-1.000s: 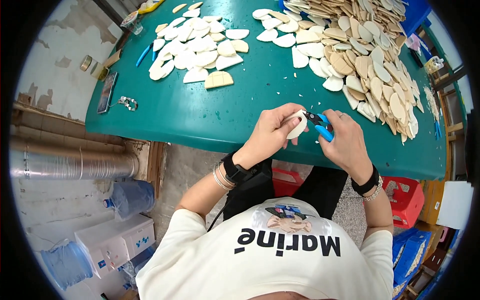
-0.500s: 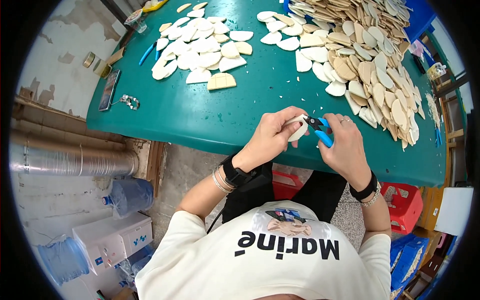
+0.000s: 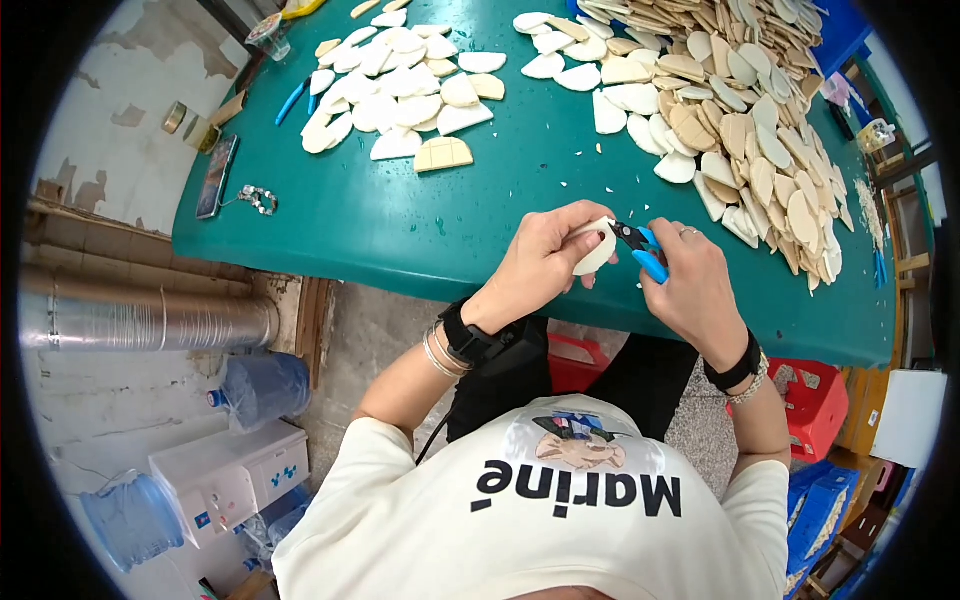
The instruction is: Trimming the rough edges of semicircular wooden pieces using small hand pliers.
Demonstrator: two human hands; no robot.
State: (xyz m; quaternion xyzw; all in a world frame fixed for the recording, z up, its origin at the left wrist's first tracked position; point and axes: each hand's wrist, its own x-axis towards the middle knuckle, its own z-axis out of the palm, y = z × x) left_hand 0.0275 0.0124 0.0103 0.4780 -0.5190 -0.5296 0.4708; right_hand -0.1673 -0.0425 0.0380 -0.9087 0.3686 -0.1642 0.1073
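Note:
Between the fingers and thumb of my left hand (image 3: 548, 250) is a cream half-round flat piece (image 3: 597, 252), its face tilted toward me. My right hand (image 3: 695, 285) grips blue-handled cutting pliers (image 3: 640, 245), and their dark jaws meet the upper edge of the piece. Whether the jaws are fully closed on it is too small to tell. Both hands are just above the near edge of the green table (image 3: 360, 235). A loose group of similar white pieces (image 3: 405, 85) lies at the far left, with a tan scored piece (image 3: 443, 154) at its near side.
A large heap of tan and white pieces (image 3: 770, 165) covers the right side. Another blue-handled tool (image 3: 292, 101), a phone (image 3: 218, 177) and a beaded string (image 3: 259, 198) lie at the left. Small white chips (image 3: 599, 148) are scattered mid-table. Red stools (image 3: 806, 405) stand below.
The held piece has turned so more of its face shows. The pliers have shifted slightly, with their handles angled a little differently. Both hands remain in nearly the same place.

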